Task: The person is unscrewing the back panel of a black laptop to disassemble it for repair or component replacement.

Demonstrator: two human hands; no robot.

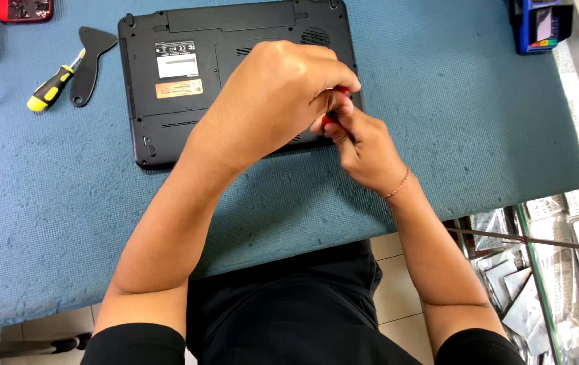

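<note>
Head view: a black laptop (pixel 188 81) lies bottom-up on a blue mat (pixel 438 122), its far edge near the top of the frame. Both hands meet over the laptop's near right corner. Left hand (pixel 272 98) is curled, fingers bent down and closed around the top of a red-handled tool (pixel 335 101) (only slivers of red show between the fingers). Right hand (pixel 364 145) sits just below and touching the left, its fingers pinched narrow on the same tool's lower part; a thin bracelet (pixel 397 186) circles that wrist. Whether the tool's tip touches the laptop cannot be told, since the hands hide it.

Left of the laptop, on the mat, lie a yellow-and-black screwdriver (pixel 53 86) and a dark flat pry tool (pixel 89 64), crossing each other. Red objects (pixel 22 9) sit at the top left corner, and a blue device (pixel 539 26) at the top right. Below the mat's right edge is a glass case (pixel 546 270) with silvery packets inside.
</note>
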